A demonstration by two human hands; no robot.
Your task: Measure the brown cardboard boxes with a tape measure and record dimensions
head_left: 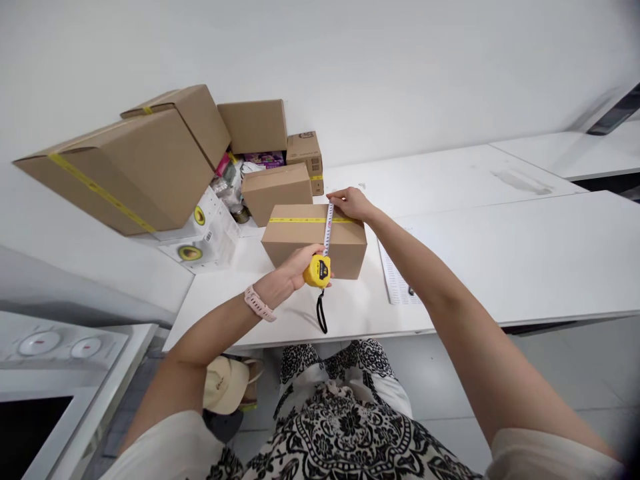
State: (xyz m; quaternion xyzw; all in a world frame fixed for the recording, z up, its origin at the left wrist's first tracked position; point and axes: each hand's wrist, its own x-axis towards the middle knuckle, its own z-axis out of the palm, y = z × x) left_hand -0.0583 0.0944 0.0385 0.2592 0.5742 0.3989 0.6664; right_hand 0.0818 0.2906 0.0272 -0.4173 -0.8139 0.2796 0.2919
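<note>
A brown cardboard box (293,233) sealed with yellow tape lies on the white table. My left hand (299,263) is closed around a yellow tape measure (315,272), held at the box's front face with its black wrist strap dangling below. The white blade (328,227) stretches from the case across the top of the box, over the yellow tape. At the far top edge, my right hand (350,202) pinches the blade's end.
Printed paper (397,277) lies right of the box, partly under my right forearm. Behind and left stand more cardboard boxes (277,190), a stacked large box (145,170) and white avocado-print boxes (205,247). A microwave-like appliance (55,360) is at lower left.
</note>
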